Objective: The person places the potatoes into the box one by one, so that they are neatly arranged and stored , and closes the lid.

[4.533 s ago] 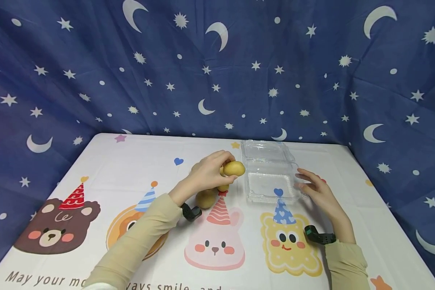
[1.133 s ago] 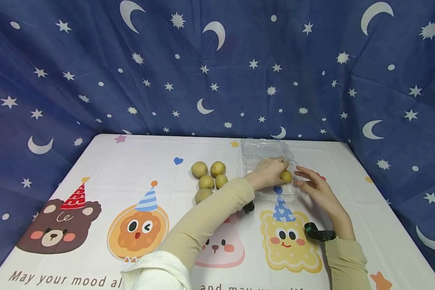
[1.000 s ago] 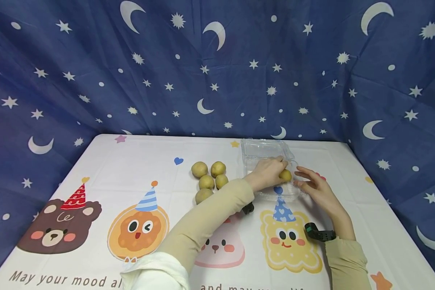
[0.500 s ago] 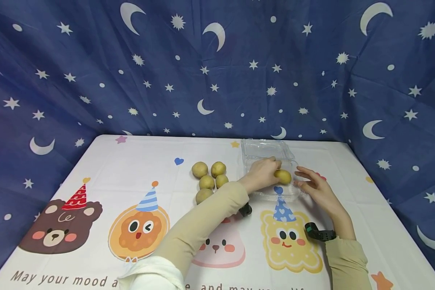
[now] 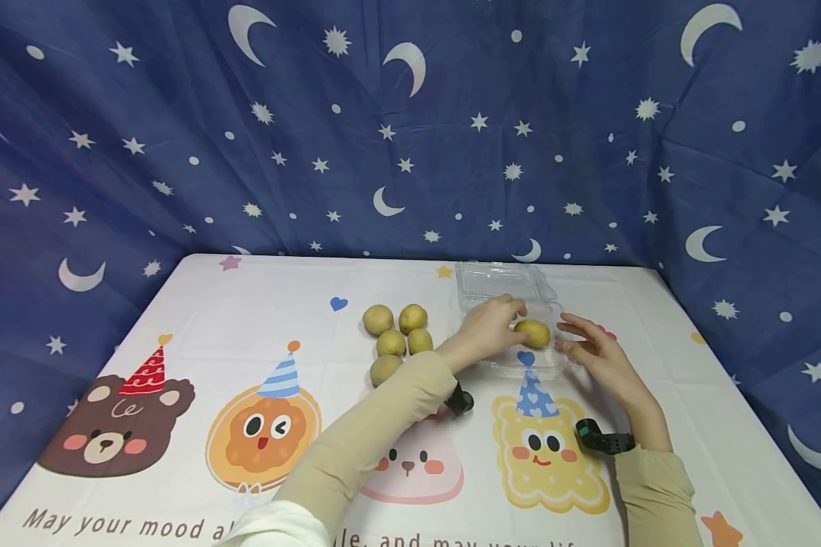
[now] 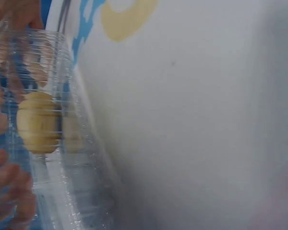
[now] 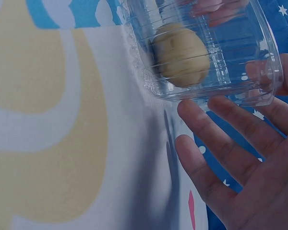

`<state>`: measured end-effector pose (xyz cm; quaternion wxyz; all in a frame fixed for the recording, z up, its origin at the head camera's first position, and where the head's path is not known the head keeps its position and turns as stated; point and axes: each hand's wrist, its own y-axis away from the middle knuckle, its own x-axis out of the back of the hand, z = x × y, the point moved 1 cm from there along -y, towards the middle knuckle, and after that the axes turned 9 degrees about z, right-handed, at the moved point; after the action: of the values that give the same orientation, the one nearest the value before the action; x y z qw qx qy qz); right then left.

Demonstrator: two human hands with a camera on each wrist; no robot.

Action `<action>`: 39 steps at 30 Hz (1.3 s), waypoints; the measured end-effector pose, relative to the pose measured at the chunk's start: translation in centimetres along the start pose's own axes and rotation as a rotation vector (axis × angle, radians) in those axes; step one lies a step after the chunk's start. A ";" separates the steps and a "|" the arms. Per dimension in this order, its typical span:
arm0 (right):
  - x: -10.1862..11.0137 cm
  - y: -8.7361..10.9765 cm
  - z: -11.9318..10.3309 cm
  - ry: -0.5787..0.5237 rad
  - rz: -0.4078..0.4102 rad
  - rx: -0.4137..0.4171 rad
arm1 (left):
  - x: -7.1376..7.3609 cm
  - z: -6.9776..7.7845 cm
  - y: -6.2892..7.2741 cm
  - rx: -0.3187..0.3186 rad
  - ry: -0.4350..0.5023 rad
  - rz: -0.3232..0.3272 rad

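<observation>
A yellow-brown potato (image 5: 532, 333) lies inside the clear plastic clamshell box (image 5: 523, 366), near its right end. Just left of the potato, my left hand (image 5: 490, 325) hovers over the box with thumb and fingers spread apart, holding nothing. In the left wrist view the potato (image 6: 38, 123) shows through the ribbed plastic, with the left fingers (image 6: 9, 179) beside it. My right hand (image 5: 600, 351) rests at the box's right end, fingers loosely extended. The right wrist view has its fingertips right at the box wall (image 7: 216, 91), the potato (image 7: 181, 55) visible behind the plastic.
Several more potatoes (image 5: 391, 343) sit in a cluster on the table, left of the box, partly behind the left forearm. The box's lid (image 5: 502, 281) lies folded back toward the blue star-patterned curtain (image 5: 280, 190). A cartoon-printed cloth (image 5: 267, 296) covers the table.
My left hand first carried a potato from the cluster rightward into the box. It has since let go and drawn back slightly left. The right hand has stayed at the box's end.
</observation>
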<state>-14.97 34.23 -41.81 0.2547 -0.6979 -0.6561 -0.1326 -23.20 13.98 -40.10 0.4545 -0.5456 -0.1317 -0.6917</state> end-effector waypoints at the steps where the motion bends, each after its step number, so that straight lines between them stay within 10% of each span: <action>1: 0.0 0.0 0.0 0.000 0.000 0.000 | 0.1 -0.1 0.1 0.000 0.006 0.008; 24: 0.2 0.1 0.1 0.007 0.009 0.005 | 4.0 -1.2 3.8 0.134 0.218 0.139; 39: -0.1 0.0 0.0 -0.007 0.005 0.013 | 7.6 -4.8 7.1 0.232 0.325 0.269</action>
<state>-15.00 34.14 -41.89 0.2574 -0.6982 -0.6562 -0.1252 -20.71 3.09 -37.42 0.6176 -0.3839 -0.0615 -0.6837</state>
